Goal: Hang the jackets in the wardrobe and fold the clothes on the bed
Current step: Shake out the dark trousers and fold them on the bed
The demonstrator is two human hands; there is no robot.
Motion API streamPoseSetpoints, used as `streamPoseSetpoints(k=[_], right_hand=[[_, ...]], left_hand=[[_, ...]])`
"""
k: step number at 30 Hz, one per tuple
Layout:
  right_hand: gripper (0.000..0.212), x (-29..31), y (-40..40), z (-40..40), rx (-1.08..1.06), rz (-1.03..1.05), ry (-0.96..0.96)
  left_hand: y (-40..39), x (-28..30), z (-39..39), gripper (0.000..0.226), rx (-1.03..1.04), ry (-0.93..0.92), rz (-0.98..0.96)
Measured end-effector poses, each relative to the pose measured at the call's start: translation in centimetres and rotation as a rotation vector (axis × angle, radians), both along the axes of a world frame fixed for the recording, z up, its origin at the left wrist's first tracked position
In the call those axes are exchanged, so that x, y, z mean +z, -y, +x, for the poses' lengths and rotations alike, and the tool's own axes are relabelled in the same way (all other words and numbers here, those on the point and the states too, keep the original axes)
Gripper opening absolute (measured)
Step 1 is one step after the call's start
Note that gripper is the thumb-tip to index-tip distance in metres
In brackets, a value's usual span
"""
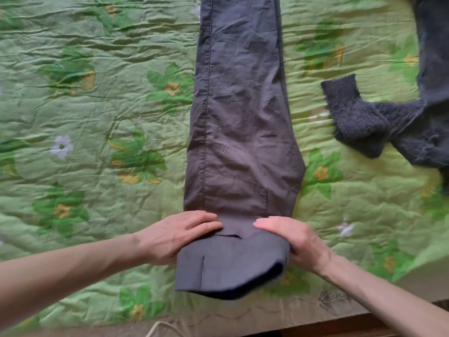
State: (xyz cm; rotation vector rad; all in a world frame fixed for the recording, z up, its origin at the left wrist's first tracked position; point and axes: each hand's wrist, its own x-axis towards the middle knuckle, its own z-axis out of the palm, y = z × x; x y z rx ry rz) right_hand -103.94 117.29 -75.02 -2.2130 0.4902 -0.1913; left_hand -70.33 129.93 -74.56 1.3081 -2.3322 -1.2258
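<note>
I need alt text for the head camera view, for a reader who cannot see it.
Two bare hands, left hand and right hand, press a folded end of grey trousers laid lengthwise on a green floral bedspread. A dark knitted sweater lies to the right.

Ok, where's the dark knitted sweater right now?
In the head view the dark knitted sweater lies on the green floral bedspread at the right, its sleeve reaching towards the grey trousers, apart from them and untouched by either hand.
</note>
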Motion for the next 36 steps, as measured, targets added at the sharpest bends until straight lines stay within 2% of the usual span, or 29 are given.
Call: streamPoseSetpoints(k=[3, 6, 7, 8, 10, 12, 17, 22, 24, 25, 27, 29, 30, 32, 36], right_hand=[[0.014, 0.9, -0.6, 0.9, -0.430, 0.064, 0.016], [0.018, 1.1, -0.4, 2.1, -0.681, 0.194, 0.009], [0.017, 1.2, -0.4, 2.7, -0.733, 0.225, 0.012], [0.020, 1.1, -0.4, 3.3, -0.784, 0.262, 0.013], [0.030, 0.8, -0.4, 4.3, -0.868, 0.272, 0.018], [0.036, 0.0, -0.3, 5.2, -0.922, 0.198, 0.015], [0.043, -1.9, -0.5, 6.4, -1.053, -0.207, -0.191], [0.037, -3.4, -1.2, 7.0, -1.205, -0.238, -0.252], [0.029, -3.0, -1.2, 7.2, -1.153, -0.300, -0.178], [0.032, -2.6, -1.0, 7.4, -1.097, -0.356, -0.147], [0.045, -1.6, -0.3, 8.2, -0.908, -0.497, -0.119], [0.050, -1.4, 0.3, 9.2, -0.674, -0.618, -0.158], [0.052, -1.8, 0.4, 9.5, -0.576, -0.643, -0.196], [0.057, -2.9, 0.8, 9.3, -0.483, -0.633, -0.281], [0.065, -5.0, 0.9, 8.6, -0.564, -0.625, -0.438]], left_hand=[[-1.9, -1.7, -0.5, 0.046, 0.407, -0.063, 0.240], [-1.6, -2.2, -2.5, 0.029, 0.857, -0.218, 0.441], [-0.9, -1.7, -3.3, 0.018, 0.996, -0.296, 0.436], [0.0, -1.2, -3.9, 0.013, 1.084, -0.325, 0.333], [1.4, 0.3, -5.0, 0.040, 1.177, -0.273, 0.154], [2.0, -0.4, -5.0, 0.058, 1.321, -0.292, 0.135], [4.0, -2.5, -5.5, 0.057, 1.454, -0.194, 0.176], [5.2, -1.9, -6.6, 0.049, 1.448, 0.053, 0.084], [5.2, -1.6, -6.6, 0.025, 1.353, 0.271, -0.012], [5.1, -1.7, -6.5, 0.018, 1.304, 0.352, -0.090], [5.1, -2.0, -6.3, 0.043, 1.147, 0.398, -0.287], [5.3, -2.0, -6.1, 0.052, 0.921, 0.390, -0.467], [5.5, -2.0, -6.1, 0.052, 0.818, 0.393, -0.493], [5.7, -2.5, -6.1, 0.054, 0.656, 0.429, -0.471], [5.8, -3.5, -6.0, 0.064, 0.496, 0.481, -0.381]])
